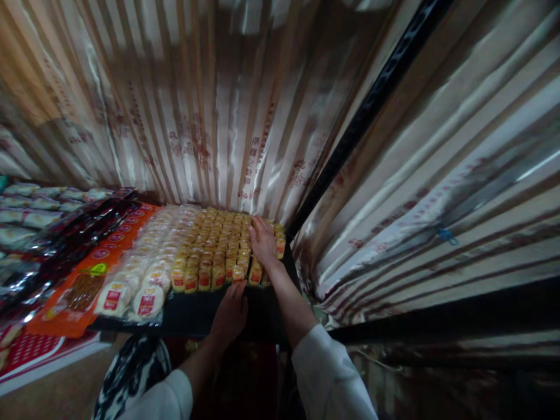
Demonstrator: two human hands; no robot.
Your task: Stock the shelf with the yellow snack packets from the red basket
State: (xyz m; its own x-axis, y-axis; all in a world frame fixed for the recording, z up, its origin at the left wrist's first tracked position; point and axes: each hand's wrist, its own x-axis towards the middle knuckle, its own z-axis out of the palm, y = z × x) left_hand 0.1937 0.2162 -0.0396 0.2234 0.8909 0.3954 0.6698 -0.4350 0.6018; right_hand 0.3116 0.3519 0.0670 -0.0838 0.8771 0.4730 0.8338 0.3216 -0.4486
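Observation:
Rows of small yellow wrapped cakes (214,251), with red labels on the front ones, stand packed on a black shelf (188,315). My right hand (262,239) lies over the right-hand rows, its fingers stretched forward along the packets. At the shelf's front edge, my left hand (231,309) touches the lower front of one labelled packet (238,272) with its fingertips, the fingers extended. A narrow dark gap shows between that row and the packet row (256,272) to its right. Parts of the packets under my right hand are hidden.
Left of the cakes stand rows of round white packets (149,297), orange snack bags (79,291), dark shiny packs (65,245) and white-wrapped packs (39,219). Pleated plastic sheeting (196,116) hangs behind. A black post (350,140) rises at the right. A red basket (37,350) sits lower left.

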